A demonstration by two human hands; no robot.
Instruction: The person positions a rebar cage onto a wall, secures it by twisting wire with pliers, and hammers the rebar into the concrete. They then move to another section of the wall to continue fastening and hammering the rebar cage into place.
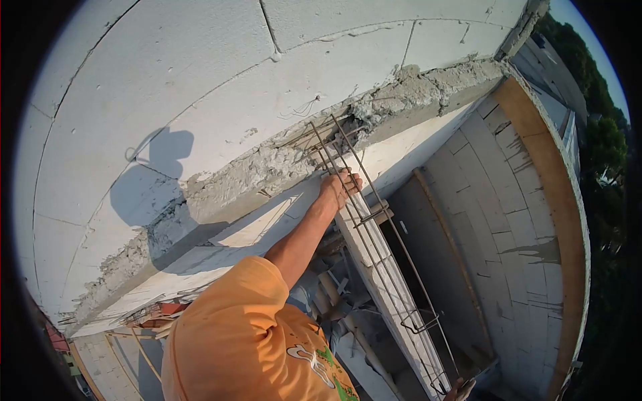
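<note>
A long steel rebar cage (381,250), thin rods tied with bent stirrups, slants from the broken concrete ledge down to the lower right. My left hand (340,188) is closed around its rods near the upper end, fingers curled over them. Just beneath the cage runs a narrow pale beam (366,251). The cage's upper end reaches into a notch (348,123) in the concrete ledge, where more bars stick out. At the bottom edge my right hand (460,389) is partly cut off, its fingers at the cage's lower end.
A white block wall (200,73) rises beyond the rough concrete ledge (261,170). To the right stands a curved block wall (488,180) edged with a brown board (545,174). Far below, between the walls, lie boards and debris (334,294). A wooden pole (448,244) leans inside.
</note>
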